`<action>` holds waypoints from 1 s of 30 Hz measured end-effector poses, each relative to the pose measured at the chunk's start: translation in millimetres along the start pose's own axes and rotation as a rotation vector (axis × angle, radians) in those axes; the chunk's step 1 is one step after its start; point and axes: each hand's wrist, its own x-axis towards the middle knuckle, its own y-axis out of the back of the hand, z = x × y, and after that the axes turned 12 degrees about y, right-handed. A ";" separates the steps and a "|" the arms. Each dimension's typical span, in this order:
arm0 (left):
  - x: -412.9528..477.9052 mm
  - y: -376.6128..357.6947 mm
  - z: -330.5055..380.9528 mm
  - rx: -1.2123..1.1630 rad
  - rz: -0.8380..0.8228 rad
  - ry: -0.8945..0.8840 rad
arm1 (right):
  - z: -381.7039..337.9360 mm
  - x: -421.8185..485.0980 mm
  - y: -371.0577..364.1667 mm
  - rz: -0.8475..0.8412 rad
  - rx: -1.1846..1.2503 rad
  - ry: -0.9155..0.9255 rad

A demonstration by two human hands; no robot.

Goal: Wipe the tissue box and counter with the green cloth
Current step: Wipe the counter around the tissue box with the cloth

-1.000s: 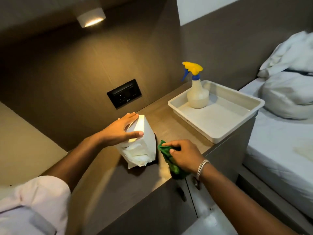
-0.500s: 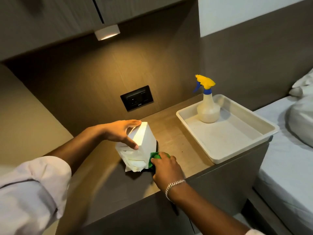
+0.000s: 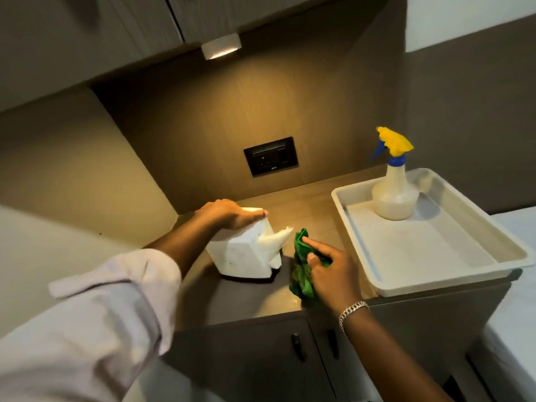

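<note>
Reaching in from the lower left of the frame, my left hand (image 3: 229,217) lies palm-down over the top of the tissue box (image 3: 246,253), fingers closed along its upper edge and tipping it toward the lower left — a white tissue (image 3: 275,239) juts from its right side. The box sits at the centre of the frame on the counter (image 3: 307,210), its far base edge hidden by my wrist and the shadow beneath it.

My right hand (image 3: 330,274) comes up from the lower right, a bracelet (image 3: 352,310) at the wrist, and grips the green cloth (image 3: 301,274) bunched under the palm, index finger stretched along its top. The cloth is just right of the box, pressed to the counter; whether it touches the box I cannot tell.

At the right, a tray (image 3: 452,282) holds a spray bottle (image 3: 394,192) — its contents are hard to make out. My sleeve (image 3: 95,320) is blurred.
</note>
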 end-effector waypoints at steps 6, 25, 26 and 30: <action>-7.6 9.5 3.8 -0.135 -0.435 0.256 | 6.3 -30.4 -21.2 0.024 0.288 -0.040; 47.7 -36.2 -31.1 0.068 0.224 -1.289 | -2.5 -58.0 -142.8 0.438 -0.191 0.198; 49.0 -36.6 -31.0 0.063 0.226 -1.290 | -1.9 -65.7 -155.3 0.422 -0.254 0.226; 49.9 -39.7 -30.6 0.057 0.231 -1.293 | 16.3 -82.9 -162.8 0.381 -0.339 0.214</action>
